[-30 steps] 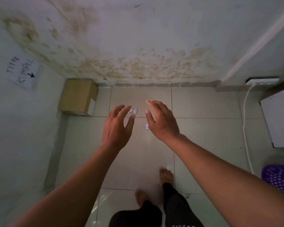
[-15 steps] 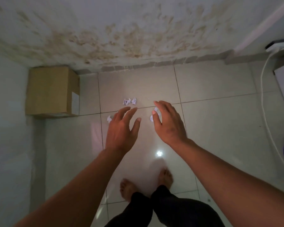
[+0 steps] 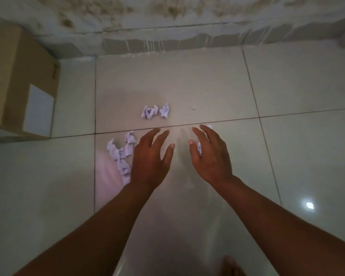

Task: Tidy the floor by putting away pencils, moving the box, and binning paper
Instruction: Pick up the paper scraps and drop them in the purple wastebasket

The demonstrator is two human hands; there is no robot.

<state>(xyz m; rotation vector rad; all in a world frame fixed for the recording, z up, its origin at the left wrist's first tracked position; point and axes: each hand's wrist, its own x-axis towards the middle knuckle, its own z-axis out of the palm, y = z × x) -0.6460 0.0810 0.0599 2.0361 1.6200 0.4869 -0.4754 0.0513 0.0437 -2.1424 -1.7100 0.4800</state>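
Note:
Crumpled white paper lies on the tiled floor. Two small wads sit just beyond my fingertips. A larger cluster of scraps lies right beside my left hand, which hovers with fingers spread and holds nothing. My right hand is also open; another paper scrap shows partly under its palm, mostly hidden. A brown cardboard box with a white label stands in the left corner against the wall.
The stained wall and its baseboard close off the far side. A tiny white crumb lies past the right hand. A bright light reflection glints on the tiles. My bare foot shows at the bottom edge.
The view has dropped much closer to the floor and both hands have lowered toward the paper scraps. The left-side cluster of paper has come into view beside my left hand.

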